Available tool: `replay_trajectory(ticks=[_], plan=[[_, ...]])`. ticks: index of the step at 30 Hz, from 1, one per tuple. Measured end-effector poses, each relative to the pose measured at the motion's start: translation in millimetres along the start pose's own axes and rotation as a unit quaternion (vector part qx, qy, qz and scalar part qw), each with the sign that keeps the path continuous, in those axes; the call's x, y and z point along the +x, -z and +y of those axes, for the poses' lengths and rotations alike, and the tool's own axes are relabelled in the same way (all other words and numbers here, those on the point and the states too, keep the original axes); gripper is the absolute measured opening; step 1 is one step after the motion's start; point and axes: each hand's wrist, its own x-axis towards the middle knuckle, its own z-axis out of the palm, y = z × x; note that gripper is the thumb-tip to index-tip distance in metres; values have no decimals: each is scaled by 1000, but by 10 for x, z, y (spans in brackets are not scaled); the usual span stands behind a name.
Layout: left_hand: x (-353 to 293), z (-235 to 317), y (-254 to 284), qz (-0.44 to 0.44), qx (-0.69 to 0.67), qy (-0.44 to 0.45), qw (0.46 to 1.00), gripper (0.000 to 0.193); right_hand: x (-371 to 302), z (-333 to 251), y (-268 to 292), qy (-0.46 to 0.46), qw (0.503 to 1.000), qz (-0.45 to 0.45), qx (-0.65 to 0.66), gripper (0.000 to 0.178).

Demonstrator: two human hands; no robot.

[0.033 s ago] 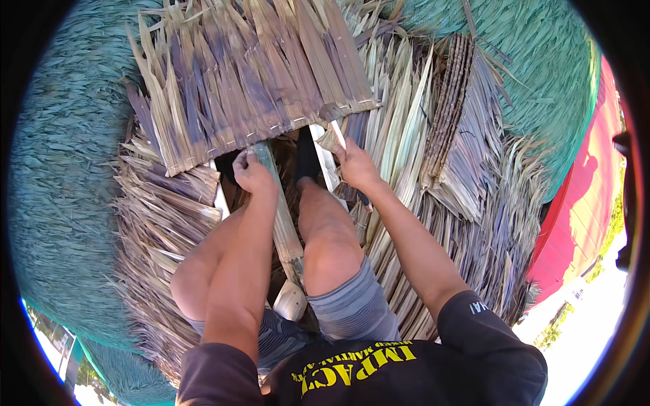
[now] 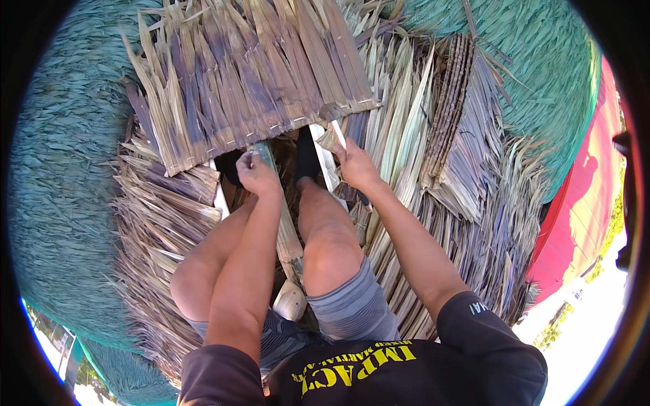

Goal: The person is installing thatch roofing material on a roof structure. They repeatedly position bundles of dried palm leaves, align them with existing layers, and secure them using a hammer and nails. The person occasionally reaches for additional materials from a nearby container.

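Note:
A panel of dried palm thatch lies across the upper middle, its stitched lower edge toward me. My left hand is closed in a pinch just below that edge, beside a grey-green wooden pole. Whatever its fingertips hold is too small to make out. To the right, my right hand grips a hammer-like tool with a pale handle and a dark end reaching the panel's edge. A flared brown piece shows beside the handle; I cannot tell whether it belongs to the tool.
My bare legs straddle the pole, above a cut round pole end. White slats cross a dark gap in the roof. Stacked thatch panels lie at the right. Green thatched roofs surround me, with a red roof at far right.
My left hand has shifted very slightly to the right and its wrist has turned a little. The right hand, tool and panel look unmoved.

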Motion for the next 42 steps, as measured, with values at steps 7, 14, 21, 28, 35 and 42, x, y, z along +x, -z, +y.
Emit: replay_trajectory(ticks=[7, 14, 21, 28, 35, 42], plan=[[85, 433, -615, -328, 147, -371, 856, 16, 28, 0, 43, -82, 996, -26, 34, 43], [119, 167, -734, -371, 227, -356, 827, 19, -168, -462, 440, 14, 999, 1, 46, 37], [156, 142, -761, -369, 288, -395, 791, 19, -134, -536, 299, 71, 997, -1, 2, 32], [-73, 243, -632, -309, 233, -404, 829, 23, 69, -141, -10, -4, 998, -16, -53, 37], [-178, -47, -586, -181, -325, 426, 825, 44, 15, -55, -77, 8, 998, 9, -54, 35], [38, -165, -737, -170, -372, 394, 823, 46, 48, -239, 13, 44, 997, 34, -47, 36]])
